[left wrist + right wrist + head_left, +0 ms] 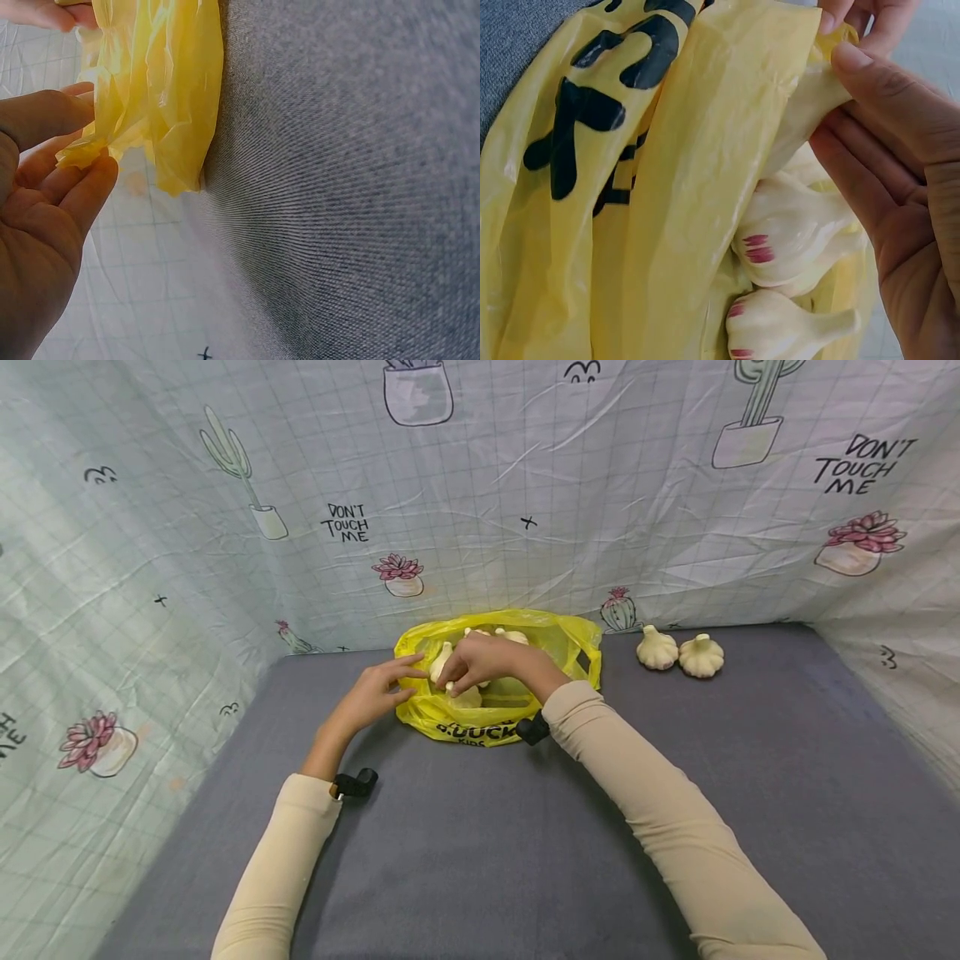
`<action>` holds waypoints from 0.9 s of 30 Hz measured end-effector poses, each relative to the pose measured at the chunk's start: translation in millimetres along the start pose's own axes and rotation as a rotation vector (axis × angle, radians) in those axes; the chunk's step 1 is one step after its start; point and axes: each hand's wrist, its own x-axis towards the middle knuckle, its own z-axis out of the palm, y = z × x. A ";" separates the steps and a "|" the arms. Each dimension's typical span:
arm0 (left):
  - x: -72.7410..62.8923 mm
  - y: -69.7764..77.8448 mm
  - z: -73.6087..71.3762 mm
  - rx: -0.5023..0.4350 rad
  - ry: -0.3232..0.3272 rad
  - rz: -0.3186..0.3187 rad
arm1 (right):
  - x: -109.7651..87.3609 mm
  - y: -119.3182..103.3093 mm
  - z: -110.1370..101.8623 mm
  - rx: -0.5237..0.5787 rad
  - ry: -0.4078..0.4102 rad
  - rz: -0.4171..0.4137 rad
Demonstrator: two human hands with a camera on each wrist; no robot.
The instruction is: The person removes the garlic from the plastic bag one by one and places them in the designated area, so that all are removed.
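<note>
A yellow plastic bag [552, 625] with black lettering lies with its mouth open at the back of the table. Several garlic bulbs [780, 232], cream with purple-red marks, are inside it. My right hand [491, 662] reaches over the mouth and pinches one garlic bulb [810, 105] by its stem, low in the front left part of the bag. At the bag's left side, my left hand [375, 691] holds the rim, a crumpled yellow corner lying between thumb and fingers in the left wrist view. The front wall hides part of the contents.
Two more garlic bulbs, one [657, 648] beside the other [701, 656], stand on the grey tabletop [450, 852] to the right of the bag. A printed curtain [480, 493] hangs right behind the table and along both sides.
</note>
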 end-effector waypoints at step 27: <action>-0.6 -1.1 1.7 0.014 -0.001 -0.007 | -11.9 -2.5 -4.8 -0.006 0.021 0.049</action>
